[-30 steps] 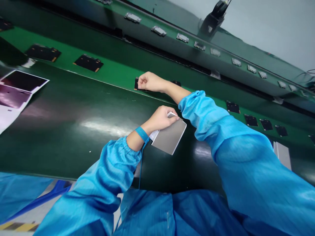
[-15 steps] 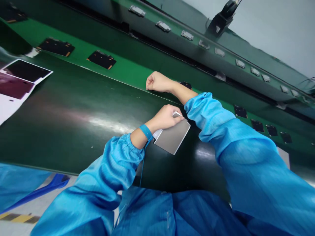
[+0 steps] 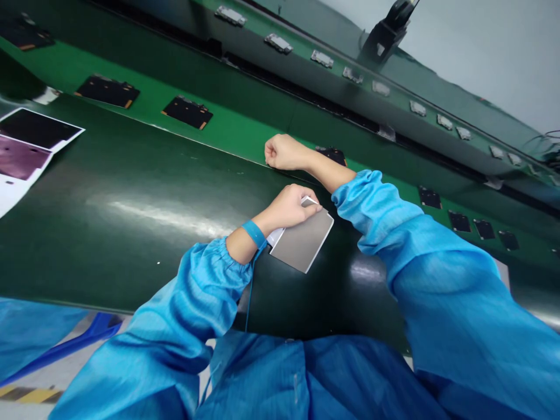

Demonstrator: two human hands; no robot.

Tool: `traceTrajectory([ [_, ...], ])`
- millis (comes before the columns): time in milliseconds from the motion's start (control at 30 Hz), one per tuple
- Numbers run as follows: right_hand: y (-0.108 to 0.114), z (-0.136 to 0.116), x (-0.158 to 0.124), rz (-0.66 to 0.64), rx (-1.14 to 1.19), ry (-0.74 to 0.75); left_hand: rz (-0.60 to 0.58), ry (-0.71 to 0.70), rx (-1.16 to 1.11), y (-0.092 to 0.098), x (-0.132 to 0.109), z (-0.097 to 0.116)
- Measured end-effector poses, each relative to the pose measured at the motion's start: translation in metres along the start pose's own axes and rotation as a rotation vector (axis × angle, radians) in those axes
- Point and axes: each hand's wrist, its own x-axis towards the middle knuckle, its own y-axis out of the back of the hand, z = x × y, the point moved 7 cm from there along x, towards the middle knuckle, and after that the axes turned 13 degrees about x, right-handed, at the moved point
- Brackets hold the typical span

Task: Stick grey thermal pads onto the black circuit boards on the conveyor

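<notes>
A grey rectangular piece with white edges (image 3: 303, 242) is pinched at its upper corner by my left hand (image 3: 290, 206), over the dark green table. A blue band is round my left wrist. Further up, my right hand (image 3: 284, 153) is closed, resting at the border between the table and the bright green strip; whether its curled fingers hold anything cannot be made out. Just behind my right wrist lies a black board (image 3: 331, 155), partly covered by the forearm.
More black boards (image 3: 188, 112) lie along the green strip (image 3: 231, 136). Small silver parts (image 3: 322, 58) line a raised shelf behind. Sheets with black and purple panels (image 3: 37, 129) lie on the table (image 3: 109, 233) at the left. A black device (image 3: 385, 38) stands at the back.
The view has shifted slightly. The black boards left of my right hand have moved a little to the right along the strip. Both hands keep nearly the same pose.
</notes>
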Motion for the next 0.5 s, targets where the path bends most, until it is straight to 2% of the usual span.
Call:
traceTrajectory([
  [100,0.005,0.013,-0.001,0.130,-0.129,-0.058,-0.007,-0.012,-0.025,0.000,0.000,0.000],
  [200,0.022,0.031,-0.018,0.311,-0.094,-0.078,-0.008,0.011,-0.033,0.002,-0.001,-0.002],
  [300,0.033,0.047,-0.066,0.395,0.126,-0.037,0.029,0.055,-0.033,0.006,-0.001,-0.006],
  [433,0.017,0.057,-0.150,0.270,0.588,0.033,0.087,0.072,-0.024,0.010,0.000,-0.009],
  [500,0.011,0.057,-0.184,0.279,0.708,0.036,0.101,0.084,-0.015,0.011,0.000,-0.010],
])
